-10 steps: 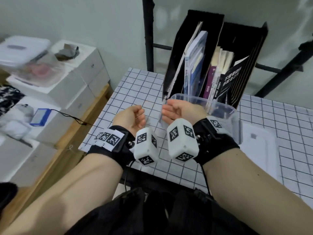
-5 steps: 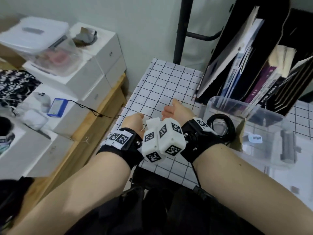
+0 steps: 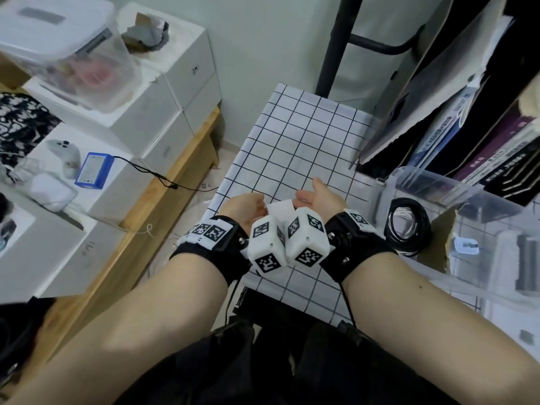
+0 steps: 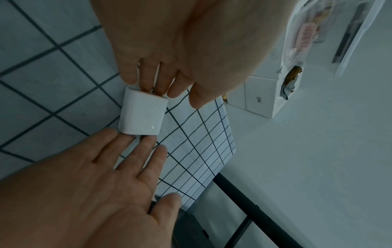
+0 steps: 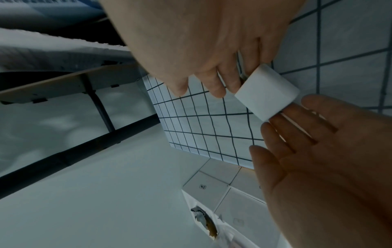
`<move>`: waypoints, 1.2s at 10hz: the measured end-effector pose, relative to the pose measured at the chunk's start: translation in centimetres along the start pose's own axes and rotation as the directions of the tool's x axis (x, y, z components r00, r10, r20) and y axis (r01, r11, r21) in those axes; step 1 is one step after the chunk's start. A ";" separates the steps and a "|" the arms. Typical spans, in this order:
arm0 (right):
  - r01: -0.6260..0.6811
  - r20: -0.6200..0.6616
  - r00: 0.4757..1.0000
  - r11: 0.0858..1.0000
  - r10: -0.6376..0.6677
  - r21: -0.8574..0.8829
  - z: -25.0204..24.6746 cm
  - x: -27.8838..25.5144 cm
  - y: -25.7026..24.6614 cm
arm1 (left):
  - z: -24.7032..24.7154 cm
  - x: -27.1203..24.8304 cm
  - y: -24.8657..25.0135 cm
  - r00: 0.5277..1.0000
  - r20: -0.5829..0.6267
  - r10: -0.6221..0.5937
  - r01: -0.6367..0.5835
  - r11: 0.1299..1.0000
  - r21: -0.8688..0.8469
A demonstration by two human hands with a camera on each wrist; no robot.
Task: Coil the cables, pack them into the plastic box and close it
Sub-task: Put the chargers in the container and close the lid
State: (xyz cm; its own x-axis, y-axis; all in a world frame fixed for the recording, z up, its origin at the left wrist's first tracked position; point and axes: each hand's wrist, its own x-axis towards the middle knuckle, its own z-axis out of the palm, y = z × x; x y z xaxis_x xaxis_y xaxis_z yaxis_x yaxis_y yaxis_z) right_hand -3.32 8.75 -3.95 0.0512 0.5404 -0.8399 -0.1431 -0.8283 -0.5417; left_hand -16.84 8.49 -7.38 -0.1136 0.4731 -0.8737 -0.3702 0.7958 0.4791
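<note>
The desk (image 3: 292, 147) is covered with a white cloth printed with a black grid. A black file holder with books (image 3: 467, 127) stands at its far right.

The plastic box (image 3: 438, 185) is clear and stands open on the desk, to the right of the right forearm. A coiled black cable (image 3: 409, 226) lies inside the box against its near left wall. Other contents deeper in the box are too blurred to identify.

The left hand (image 3: 245, 207) and the right hand (image 3: 320, 197) are held close together above the near edge of the desk, to the left of the box, palms facing each other.

A small white charger block (image 3: 280, 210) sits between the two hands, clear of the desk surface. In the left wrist view the block (image 4: 141, 115) is supported at opposite ends. The right hand's fingers (image 4: 131, 151) are extended and slightly spread, tips against one end. In the right wrist view the left hand's fingers (image 5: 297, 120) are likewise extended, tips against the other end of the block (image 5: 267, 92). Neither hand wraps around it.
</note>
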 end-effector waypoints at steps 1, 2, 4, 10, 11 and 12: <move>-0.027 0.046 0.999 0.999 0.025 0.044 0.0 0.4 0.2 | -0.3 0.3 0.0 1.000 0.018 -0.005 0.004 1.000 0.020; -0.033 0.057 0.998 0.997 0.029 0.071 0.0 0.3 -0.1 | -0.5 0.1 0.1 1.000 0.024 -0.017 0.016 0.999 0.041; -0.010 0.079 0.997 0.997 0.004 0.081 0.0 -0.6 -0.7 | -0.2 -0.2 0.2 0.997 0.057 0.059 -0.069 0.980 0.185; 0.186 0.138 0.969 0.973 -0.205 0.135 -5.5 -6.3 -2.8 | 3.1 -5.3 -0.8 0.930 0.330 0.163 -0.194 0.979 0.062; 0.286 0.060 0.951 0.936 -0.303 0.205 -8.2 -8.4 -3.1 | 5.2 -6.9 -1.4 0.904 0.380 0.194 -0.200 0.980 -0.025; 0.439 -0.031 0.898 0.887 -0.439 0.145 -11.2 -9.3 -3.6 | 7.8 -8.7 -1.5 0.876 0.421 0.235 -0.271 0.962 0.028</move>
State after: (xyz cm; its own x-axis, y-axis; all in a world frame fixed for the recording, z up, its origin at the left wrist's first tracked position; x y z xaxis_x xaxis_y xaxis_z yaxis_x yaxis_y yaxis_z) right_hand 7.74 5.05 5.44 0.1397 0.8445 -0.5170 -0.2475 -0.4758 -0.8440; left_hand -8.15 6.18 0.14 0.2021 0.7606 -0.6170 -0.2996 0.6478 0.7004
